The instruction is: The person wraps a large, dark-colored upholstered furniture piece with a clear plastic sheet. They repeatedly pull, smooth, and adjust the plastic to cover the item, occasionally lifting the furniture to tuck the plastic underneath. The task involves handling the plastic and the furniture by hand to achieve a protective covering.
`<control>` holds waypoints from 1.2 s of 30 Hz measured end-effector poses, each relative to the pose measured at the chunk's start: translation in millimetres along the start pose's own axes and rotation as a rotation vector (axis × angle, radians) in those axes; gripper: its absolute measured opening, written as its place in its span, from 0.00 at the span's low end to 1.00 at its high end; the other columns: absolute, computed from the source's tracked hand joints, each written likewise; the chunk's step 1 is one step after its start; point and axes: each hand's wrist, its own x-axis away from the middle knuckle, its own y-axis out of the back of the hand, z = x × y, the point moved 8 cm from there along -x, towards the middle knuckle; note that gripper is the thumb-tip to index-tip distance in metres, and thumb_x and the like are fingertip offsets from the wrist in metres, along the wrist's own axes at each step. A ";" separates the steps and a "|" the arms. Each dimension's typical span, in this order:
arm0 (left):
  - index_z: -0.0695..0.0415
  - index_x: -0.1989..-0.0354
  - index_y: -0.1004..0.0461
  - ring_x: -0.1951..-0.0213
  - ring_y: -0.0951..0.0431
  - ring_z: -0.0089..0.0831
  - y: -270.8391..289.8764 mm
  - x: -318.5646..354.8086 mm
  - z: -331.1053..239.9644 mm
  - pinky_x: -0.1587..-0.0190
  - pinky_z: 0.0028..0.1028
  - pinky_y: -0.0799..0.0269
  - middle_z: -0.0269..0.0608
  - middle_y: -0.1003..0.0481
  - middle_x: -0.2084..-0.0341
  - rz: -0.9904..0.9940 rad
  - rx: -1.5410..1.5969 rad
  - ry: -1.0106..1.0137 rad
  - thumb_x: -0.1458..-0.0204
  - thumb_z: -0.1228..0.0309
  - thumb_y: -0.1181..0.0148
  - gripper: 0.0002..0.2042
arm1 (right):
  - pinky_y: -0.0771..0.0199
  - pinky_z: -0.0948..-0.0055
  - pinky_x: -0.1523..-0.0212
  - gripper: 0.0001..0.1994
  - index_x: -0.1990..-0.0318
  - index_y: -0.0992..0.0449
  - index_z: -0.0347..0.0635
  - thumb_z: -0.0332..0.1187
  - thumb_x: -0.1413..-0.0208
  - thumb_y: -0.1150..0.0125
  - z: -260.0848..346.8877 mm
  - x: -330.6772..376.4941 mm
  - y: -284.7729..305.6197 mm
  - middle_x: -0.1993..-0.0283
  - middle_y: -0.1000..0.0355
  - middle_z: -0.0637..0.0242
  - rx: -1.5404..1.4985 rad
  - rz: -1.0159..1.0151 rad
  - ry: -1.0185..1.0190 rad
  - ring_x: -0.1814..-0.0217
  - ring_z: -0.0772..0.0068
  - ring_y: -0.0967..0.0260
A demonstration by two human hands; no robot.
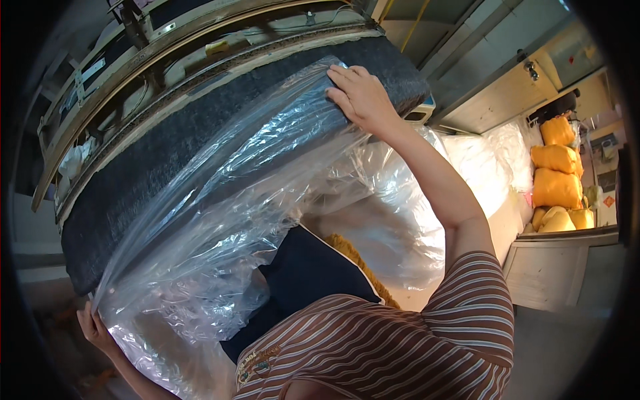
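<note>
One dark cushion (pixel 200 147) upright ahead, half sheathed in one clear plastic bag (pixel 220 220). Right hand (pixel 360 97) pressed flat on bag at top corner; left hand (pixel 93 327) pinching bag's lower edge. Four yellow sacks (pixel 557 177) stacked far right.

Wall: pale panelled surface (pixel 493 100), up and to the right of the raised fingers.
Sacks: orange-yellow, filled, stacked (pixel 557 177) far right of the fingers.
Cabinet: white, worn (pixel 553 273), directly below the sacks.
Floor: grey (pixel 567 347), lower right.
Light: bright daylight on the right side.
</note>
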 end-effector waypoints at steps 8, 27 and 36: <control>0.63 0.58 0.22 0.72 0.33 0.30 -10.0 85.2 -13.5 0.68 0.26 0.36 0.41 0.33 0.74 -0.088 0.009 0.025 0.49 0.84 0.48 0.12 | 0.30 0.68 0.63 0.11 0.63 0.23 0.40 0.35 0.53 0.36 -97.2 -40.8 -45.5 0.70 0.27 0.62 -0.285 0.033 -0.422 0.67 0.64 0.29; 0.62 0.61 0.22 0.62 0.27 0.21 -130.9 -184.4 102.5 0.56 0.21 0.36 0.36 0.22 0.67 -0.337 0.284 0.337 0.42 0.58 0.46 0.18 | 0.31 0.69 0.61 0.08 0.65 0.26 0.38 0.33 0.48 0.41 -112.8 -82.0 -75.1 0.70 0.27 0.60 -0.502 -0.467 -0.593 0.66 0.68 0.29; 0.60 0.64 0.21 0.64 0.29 0.20 -152.7 -234.1 107.7 0.57 0.20 0.36 0.32 0.23 0.69 -0.312 0.308 0.406 0.48 0.58 0.39 0.16 | 0.33 0.66 0.58 0.12 0.65 0.27 0.37 0.35 0.53 0.37 -132.0 -95.7 -82.9 0.64 0.31 0.57 -0.329 -0.418 -0.653 0.63 0.59 0.32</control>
